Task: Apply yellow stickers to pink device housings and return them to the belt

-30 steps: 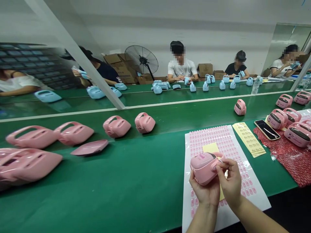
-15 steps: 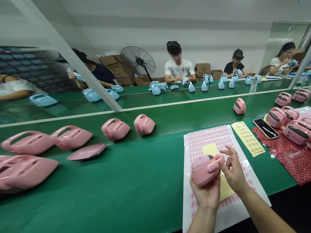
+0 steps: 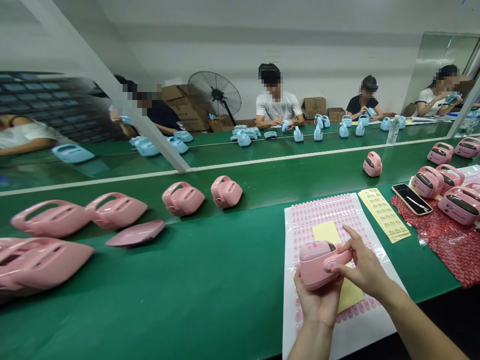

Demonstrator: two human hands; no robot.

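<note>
Label (image 3: 330, 265) unreadable; left fingers (image 3: 299, 281) cup pink case (image 3: 314, 272), right fingers (image 3: 354, 242) loosely pinch its handle (image 3: 343, 257).

With our left hand (image 3: 320, 302) we cup a pink case (image 3: 315, 274) from below, our right hand (image 3: 362, 265) at its handle (image 3: 342, 257). Under them a white sheet (image 3: 348, 337) of pink stickers lies on the green surface (image 3: 168, 290), a phone (image 3: 412, 199) (screen up) to the right; far across, people (image 3: 279, 107) sit among blue cases (image 3: 243, 138).
</note>
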